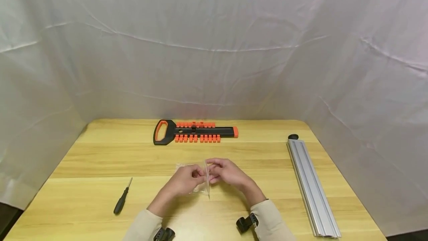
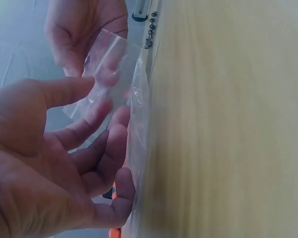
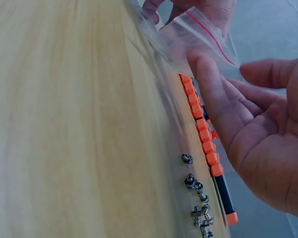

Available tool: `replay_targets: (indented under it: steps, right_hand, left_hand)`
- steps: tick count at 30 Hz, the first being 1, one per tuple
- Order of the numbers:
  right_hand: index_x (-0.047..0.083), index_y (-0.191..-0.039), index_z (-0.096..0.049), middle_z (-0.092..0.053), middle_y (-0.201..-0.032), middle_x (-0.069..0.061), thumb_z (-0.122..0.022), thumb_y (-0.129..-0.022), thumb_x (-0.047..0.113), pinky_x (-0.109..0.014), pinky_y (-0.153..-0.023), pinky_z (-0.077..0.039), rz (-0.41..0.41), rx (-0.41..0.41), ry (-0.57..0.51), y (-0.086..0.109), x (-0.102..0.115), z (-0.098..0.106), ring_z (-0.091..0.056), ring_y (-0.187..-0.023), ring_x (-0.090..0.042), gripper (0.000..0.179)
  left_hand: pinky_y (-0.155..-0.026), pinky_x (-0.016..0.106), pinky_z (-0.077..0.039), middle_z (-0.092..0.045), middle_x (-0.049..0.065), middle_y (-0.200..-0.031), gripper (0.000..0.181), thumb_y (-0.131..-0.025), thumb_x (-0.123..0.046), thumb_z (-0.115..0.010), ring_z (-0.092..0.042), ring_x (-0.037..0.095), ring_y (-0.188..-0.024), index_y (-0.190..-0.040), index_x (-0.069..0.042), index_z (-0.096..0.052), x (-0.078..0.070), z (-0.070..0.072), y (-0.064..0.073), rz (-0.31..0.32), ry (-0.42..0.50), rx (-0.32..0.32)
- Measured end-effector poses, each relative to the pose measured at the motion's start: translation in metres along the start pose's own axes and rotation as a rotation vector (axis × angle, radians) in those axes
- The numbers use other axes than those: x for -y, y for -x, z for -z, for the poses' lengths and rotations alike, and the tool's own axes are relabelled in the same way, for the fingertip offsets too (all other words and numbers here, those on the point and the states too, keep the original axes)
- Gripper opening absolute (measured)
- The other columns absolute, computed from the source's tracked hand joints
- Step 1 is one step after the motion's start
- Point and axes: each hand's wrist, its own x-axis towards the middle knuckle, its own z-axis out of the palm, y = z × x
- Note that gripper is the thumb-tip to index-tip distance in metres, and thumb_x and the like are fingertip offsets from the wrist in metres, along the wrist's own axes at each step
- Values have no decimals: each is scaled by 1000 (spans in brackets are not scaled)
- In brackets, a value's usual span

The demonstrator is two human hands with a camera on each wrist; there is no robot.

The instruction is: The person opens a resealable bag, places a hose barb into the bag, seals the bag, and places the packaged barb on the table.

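The bag (image 1: 202, 188) is clear plastic and sits at the middle of the near half of the counter (image 1: 83, 192), between the two hands. Its body stretches left from the zip edge. That edge faces right and runs near to far, with a red line along it in the right wrist view. Which side of the bag is longer I cannot tell.

The left hand (image 1: 184, 180) holds the bag from the left: its fingers are curled against the film, with the thumb on the other side. The right hand (image 1: 230, 173) comes from the right, bent fingers and thumb touching the bag at the zip edge. A gap shows between its thumb tip and forefinger tip; whether they pinch the film I cannot tell.

Small metal parts (image 3: 197, 191) lie in a loose line on the counter near the right hand.

To the left lies a screwdriver (image 1: 121, 200), tip pointing far and slightly right, handle near. On the far side is a black-and-orange bar (image 1: 223, 132), long axis left to right, its looped handle at the left end and orange blocks along both sides. At the right, a metal rail (image 1: 312, 187) runs near to far, its far end slanting left, with a black knob (image 1: 293, 136) there.
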Motion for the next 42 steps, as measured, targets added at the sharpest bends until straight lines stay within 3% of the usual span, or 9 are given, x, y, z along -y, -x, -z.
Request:
replay_targets:
  steps: [8,15,26,32,37,42]
  right_hand:
    - [2,-124,-57,-63,-103,-14,-60,-94,6,-33,-79,-60,7,-1,52,-4,-7,1,-68,-83,-19,31]
    - [3,-118,-60,-65,-95,-12,-61,-93,9,-35,-75,-60,20,4,89,-4,-8,-1,-69,-80,-22,26]
    - [16,-94,-71,-69,-80,-5,-62,-92,20,-25,-56,-52,20,-92,344,-3,-4,-5,-61,-65,-15,10]
    - [20,-84,-71,-67,-74,-1,-61,-90,21,-19,-46,-40,29,-163,488,-2,0,-6,-49,-55,-9,12]
    - [19,-82,-69,-63,-71,4,-58,-88,18,-21,-52,-42,45,-221,582,-2,1,-5,-50,-59,-9,12]
    - [20,-82,-70,-62,-70,6,-58,-86,18,-24,-57,-43,11,-312,620,0,4,-2,-52,-61,-10,12]
  left_hand:
    - [-70,27,-50,-68,-3,-88,20,-89,-37,-67,-59,11,-81,-89,-17,-69,-3,5,2,2,8,31]
    - [-73,28,-51,-70,-4,-88,13,-94,-25,-63,-59,10,-82,-88,-18,-73,-3,5,1,-39,-28,8]
    - [-71,26,-49,-71,-4,-85,13,-94,-23,-63,-59,9,-78,-89,-18,-74,-2,2,2,-55,-52,-10]
    - [-64,27,-45,-67,-2,-80,16,-95,-21,-59,-54,11,-71,-87,-18,-72,-1,0,-1,-12,-36,-19]
    - [-51,26,-39,-62,0,-72,21,-96,-17,-51,-46,13,-57,-80,-16,-64,0,0,-3,74,-19,-54]
    - [-49,25,-37,-58,0,-67,23,-96,-19,-49,-44,12,-54,-77,-14,-60,0,2,-3,113,0,-97]
